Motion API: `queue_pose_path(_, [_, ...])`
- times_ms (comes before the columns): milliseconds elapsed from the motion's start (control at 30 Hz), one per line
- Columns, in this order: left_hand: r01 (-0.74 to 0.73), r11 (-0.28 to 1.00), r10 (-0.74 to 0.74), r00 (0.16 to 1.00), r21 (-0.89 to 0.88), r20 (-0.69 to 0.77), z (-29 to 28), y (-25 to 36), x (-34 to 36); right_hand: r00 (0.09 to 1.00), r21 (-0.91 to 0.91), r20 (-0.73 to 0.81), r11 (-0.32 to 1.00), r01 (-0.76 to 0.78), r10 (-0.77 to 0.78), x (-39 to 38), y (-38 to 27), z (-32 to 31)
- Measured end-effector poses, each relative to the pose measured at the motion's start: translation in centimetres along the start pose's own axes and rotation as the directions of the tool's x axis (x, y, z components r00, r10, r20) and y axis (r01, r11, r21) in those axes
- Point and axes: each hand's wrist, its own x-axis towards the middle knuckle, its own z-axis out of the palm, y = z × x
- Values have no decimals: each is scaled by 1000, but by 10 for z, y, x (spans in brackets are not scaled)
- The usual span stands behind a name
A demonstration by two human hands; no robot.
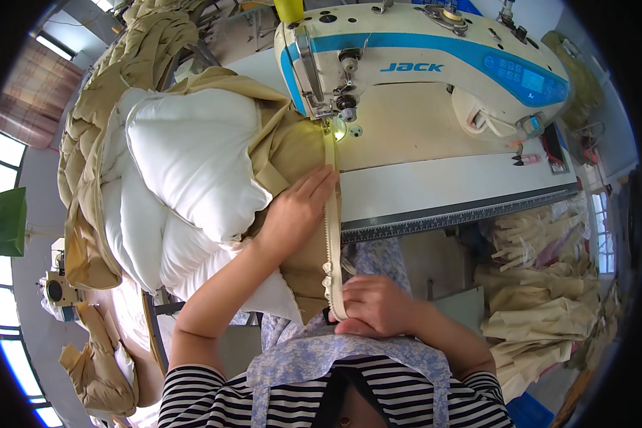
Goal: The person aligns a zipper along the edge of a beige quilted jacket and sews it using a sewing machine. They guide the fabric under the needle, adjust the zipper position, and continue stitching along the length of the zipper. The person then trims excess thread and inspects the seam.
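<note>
A cream zipper (330,246) runs along the edge of tan fabric (303,146), from under the sewing machine's needle area (327,127) down toward my body. My left hand (301,212) lies on the fabric and zipper just in front of the needle, its fingers stretched out flat. Lower down, my right hand (378,305) is closed around the near end of the zipper, with the fingers bent. White padded filling (192,153), puffy and soft, spreads out left of my left hand and is partly covered by the tan fabric. The fabric under my left palm is hidden.
The white and blue sewing machine (421,60) extends to the right over the table. A ruler strip (456,217) marks the table's front edge. Small snips (526,159) lie at the right. Piled tan cloth (542,307) stands right, more bunched fabric (85,164) left.
</note>
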Motion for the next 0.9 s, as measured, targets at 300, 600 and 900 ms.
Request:
queue_pose_path(300, [146,987,-157,972,-69,-178,-12,-14,8,980,-683,-185,726,-78,-69,42,109,-36])
queue_pose_path(600, [170,962,-195,976,-215,-100,-22,-23,33,968,-497,-89,853,162,-236,46,100,-10])
queue_pose_path(900, [-194,981,194,981,8,18,5,-34,30,968,-397,-130,906,149,-216,23,98,-15])
